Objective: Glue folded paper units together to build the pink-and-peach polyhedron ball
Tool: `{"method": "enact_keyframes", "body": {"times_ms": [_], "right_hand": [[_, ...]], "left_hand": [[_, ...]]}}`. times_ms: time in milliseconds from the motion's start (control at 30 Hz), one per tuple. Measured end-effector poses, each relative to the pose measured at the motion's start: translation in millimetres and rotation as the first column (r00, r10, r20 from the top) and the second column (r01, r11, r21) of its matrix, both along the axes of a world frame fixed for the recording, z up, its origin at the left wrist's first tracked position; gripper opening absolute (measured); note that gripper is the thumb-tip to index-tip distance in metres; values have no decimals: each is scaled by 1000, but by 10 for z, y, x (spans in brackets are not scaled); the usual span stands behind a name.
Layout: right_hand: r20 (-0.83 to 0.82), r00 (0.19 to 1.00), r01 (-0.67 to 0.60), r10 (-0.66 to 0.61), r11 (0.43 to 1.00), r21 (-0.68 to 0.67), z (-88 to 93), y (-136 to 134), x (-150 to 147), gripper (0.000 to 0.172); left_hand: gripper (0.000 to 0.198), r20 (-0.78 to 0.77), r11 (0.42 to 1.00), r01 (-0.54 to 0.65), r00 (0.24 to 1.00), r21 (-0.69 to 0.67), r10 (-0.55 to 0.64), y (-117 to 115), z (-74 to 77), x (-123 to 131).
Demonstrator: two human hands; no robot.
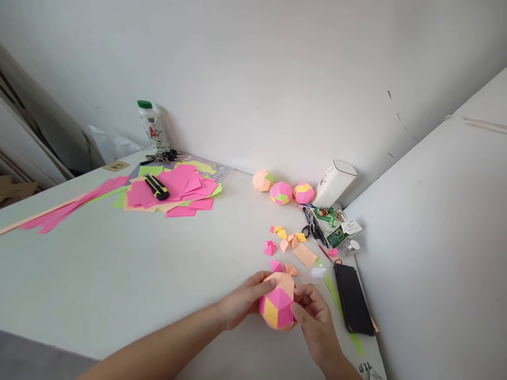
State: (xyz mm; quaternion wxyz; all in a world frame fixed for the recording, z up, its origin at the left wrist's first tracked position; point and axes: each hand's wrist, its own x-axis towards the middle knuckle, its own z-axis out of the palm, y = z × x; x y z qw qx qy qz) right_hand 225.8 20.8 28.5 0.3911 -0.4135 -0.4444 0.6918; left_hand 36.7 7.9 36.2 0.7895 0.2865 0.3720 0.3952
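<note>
A folded paper ball (278, 302) of pink, peach and yellow facets sits between both my hands, just above the white table (119, 264). My left hand (243, 301) wraps its fingers round the ball's left and top side. My right hand (315, 319) grips the ball's right side with thumb and fingers closed on it. Several small folded paper units (285, 244) in pink, peach and yellow lie just beyond the ball.
Three finished paper balls (282, 191) stand by the wall beside a white box (333, 183). A black phone (352, 305) lies to the right, with scissors, pens and a small jar (328, 229) beyond it. A paper stack with a utility knife (156, 186), keys and a bottle (152, 125) sit far left.
</note>
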Motion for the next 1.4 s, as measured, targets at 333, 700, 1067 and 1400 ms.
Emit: {"method": "enact_keyframes", "body": {"times_ms": [333, 700, 1067, 1400], "right_hand": [[-8, 999, -33, 33, 998, 50, -3, 10, 10, 26], [-23, 996, -80, 81, 996, 38, 22, -8, -20, 33], [17, 999, 40, -41, 997, 62, -9, 6, 7, 28], [-14, 999, 42, -41, 999, 35, -36, 3, 18, 24]], "left_hand": [[53, -153, 981, -49, 985, 188, 78, -30, -72, 7], [55, -187, 973, -39, 979, 226, 83, -36, -64, 14], [66, -251, 950, 7, 965, 312, 75, -42, -106, 43], [112, -482, 690, 229, 854, 687, 196, -74, -275, 30]]}}
